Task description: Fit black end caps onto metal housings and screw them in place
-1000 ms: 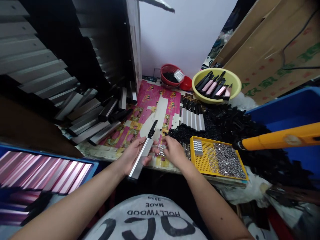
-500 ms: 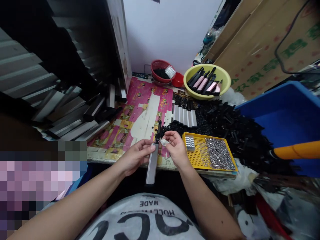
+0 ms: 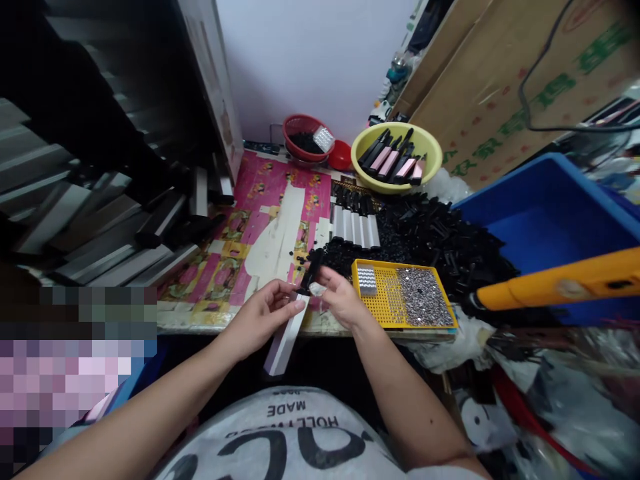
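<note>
A long rectangular silver bar [image 3: 285,343] with a narrow black end piece [image 3: 313,268] slants over the table's front edge, its lower end toward me. My left hand [image 3: 270,310] is closed around its upper part, thumb on top. At the black end piece, my right hand [image 3: 340,297] is closed, fingertips partly behind the piece and thumb at its base. Something small and whitish [image 3: 317,289] shows at the right thumb; I cannot tell whether it is a wrapping or a held part. Several similar silver bars [image 3: 356,227] with black ends lie in a row beyond.
A yellow tray [image 3: 383,323] holds small metal pieces at right. Behind it are loose black parts [image 3: 440,233] and a blue bin [image 3: 540,193]. A yellow bowl [image 3: 435,163] and red basket [image 3: 290,143] stand at the back. More bars [image 3: 125,263] are piled at left.
The bar has tilted, its lower end swinging left and its black end leaning right. My right fingers have moved in behind the black end piece. The view has shifted right.
</note>
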A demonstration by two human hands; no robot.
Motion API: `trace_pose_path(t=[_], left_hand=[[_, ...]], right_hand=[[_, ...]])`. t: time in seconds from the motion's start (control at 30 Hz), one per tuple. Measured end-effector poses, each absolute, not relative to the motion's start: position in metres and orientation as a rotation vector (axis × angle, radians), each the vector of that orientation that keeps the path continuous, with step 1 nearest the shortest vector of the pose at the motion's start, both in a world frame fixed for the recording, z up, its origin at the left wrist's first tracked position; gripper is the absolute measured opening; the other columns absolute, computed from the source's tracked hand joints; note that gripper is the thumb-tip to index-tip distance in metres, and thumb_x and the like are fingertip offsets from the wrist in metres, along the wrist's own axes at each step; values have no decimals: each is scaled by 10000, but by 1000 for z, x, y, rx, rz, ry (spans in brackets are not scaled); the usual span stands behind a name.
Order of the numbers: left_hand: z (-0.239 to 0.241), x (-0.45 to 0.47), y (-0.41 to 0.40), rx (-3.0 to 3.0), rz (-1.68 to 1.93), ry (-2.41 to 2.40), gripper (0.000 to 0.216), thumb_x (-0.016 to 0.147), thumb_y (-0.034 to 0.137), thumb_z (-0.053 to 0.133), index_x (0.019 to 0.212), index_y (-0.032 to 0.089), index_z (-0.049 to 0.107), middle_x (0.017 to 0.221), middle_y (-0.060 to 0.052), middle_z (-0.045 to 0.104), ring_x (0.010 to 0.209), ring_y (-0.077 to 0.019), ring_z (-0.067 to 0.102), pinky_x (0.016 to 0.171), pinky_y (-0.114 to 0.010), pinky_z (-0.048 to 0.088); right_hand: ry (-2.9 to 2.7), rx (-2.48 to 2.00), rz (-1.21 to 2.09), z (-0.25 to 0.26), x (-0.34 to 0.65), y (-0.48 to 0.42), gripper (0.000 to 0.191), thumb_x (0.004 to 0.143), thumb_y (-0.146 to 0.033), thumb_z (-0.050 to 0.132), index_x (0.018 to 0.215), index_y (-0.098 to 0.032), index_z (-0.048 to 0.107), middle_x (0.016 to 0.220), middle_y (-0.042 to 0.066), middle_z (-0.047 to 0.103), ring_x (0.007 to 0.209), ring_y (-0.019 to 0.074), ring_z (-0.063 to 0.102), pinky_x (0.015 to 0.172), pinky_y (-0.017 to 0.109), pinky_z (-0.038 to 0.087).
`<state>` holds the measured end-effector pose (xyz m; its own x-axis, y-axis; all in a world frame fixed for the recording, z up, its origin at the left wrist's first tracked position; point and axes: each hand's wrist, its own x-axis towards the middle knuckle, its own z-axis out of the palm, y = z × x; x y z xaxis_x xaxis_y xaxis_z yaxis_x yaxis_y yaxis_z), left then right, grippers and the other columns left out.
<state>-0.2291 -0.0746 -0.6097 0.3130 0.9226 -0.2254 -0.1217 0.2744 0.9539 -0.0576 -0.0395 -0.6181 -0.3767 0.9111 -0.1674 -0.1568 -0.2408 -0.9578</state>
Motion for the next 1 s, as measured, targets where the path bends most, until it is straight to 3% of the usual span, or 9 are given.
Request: trace_pose_path(t=[0.13, 0.23, 0.4, 0.47, 0.57, 0.77, 0.93, 1.0], left_hand=[[-613, -227, -75, 1231, 856, 1090, 271, 801, 370, 572, 993, 182, 539, 927, -27, 605, 883, -175, 552, 800, -279, 415], [-618, -232, -75, 1212, 882, 1174, 300, 809, 395, 550, 1033, 195, 551, 913, -18, 597, 873, -174, 556, 785, -269, 422], [-621, -250, -68, 665, 910, 1169, 290, 754, 429, 597, 905, 183, 564, 685, 36, 520, 543, -100, 492, 488, -210, 414], [-619, -257, -65, 546, 926, 1141, 304, 745, 426, 600, 922, 180, 567, 681, 33, 526, 507, -89, 479, 444, -198, 401], [-617, -264, -66, 437, 931, 1120, 321, 764, 429, 570, 937, 158, 580, 695, 7, 560, 508, -91, 505, 453, -202, 423], [-615, -261, -71, 577, 1007, 1033, 241, 739, 368, 639, 831, 180, 520, 767, 4, 601, 590, -121, 585, 546, -237, 468], [-613, -246, -68, 845, 918, 1119, 263, 770, 436, 580, 800, 187, 499, 688, 26, 561, 608, -134, 566, 582, -247, 455], [-612, -244, -68, 1066, 907, 1189, 257, 793, 446, 543, 805, 191, 507, 707, 24, 551, 644, -137, 544, 609, -240, 432]], right_hand=[[-1282, -1044, 1732, -619, -52, -47, 431, 682, -288, 677, 1084, -229, 533, 1022, 18, 628, 920, 149, 598, 755, 270, 503], [-1646, -1120, 1584, -608, -54, -35, 361, 724, -278, 630, 1069, -210, 549, 960, 20, 645, 860, 143, 606, 767, 288, 499], [-2421, -1522, 582, -599, -79, 25, 191, 758, -187, 552, 924, -185, 646, 991, 91, 645, 943, 225, 576, 839, 367, 440], [-2522, -1589, 386, -603, -95, 45, 156, 733, -160, 561, 855, -163, 657, 937, 122, 651, 924, 250, 579, 809, 371, 441], [-2552, -1550, 393, -605, -110, 53, 137, 708, -126, 561, 805, -157, 652, 856, 109, 655, 839, 229, 595, 741, 336, 454], [-2215, -1064, 684, -587, -90, 17, 187, 737, -128, 550, 901, -174, 628, 809, 17, 639, 712, 116, 583, 657, 223, 467], [-2094, -989, 560, -585, -75, -1, 229, 783, -107, 495, 905, -189, 671, 887, 47, 681, 879, 155, 604, 841, 311, 466], [-1969, -1051, 677, -589, -73, 0, 229, 785, -141, 514, 953, -201, 658, 942, 50, 671, 908, 158, 602, 848, 324, 478]])
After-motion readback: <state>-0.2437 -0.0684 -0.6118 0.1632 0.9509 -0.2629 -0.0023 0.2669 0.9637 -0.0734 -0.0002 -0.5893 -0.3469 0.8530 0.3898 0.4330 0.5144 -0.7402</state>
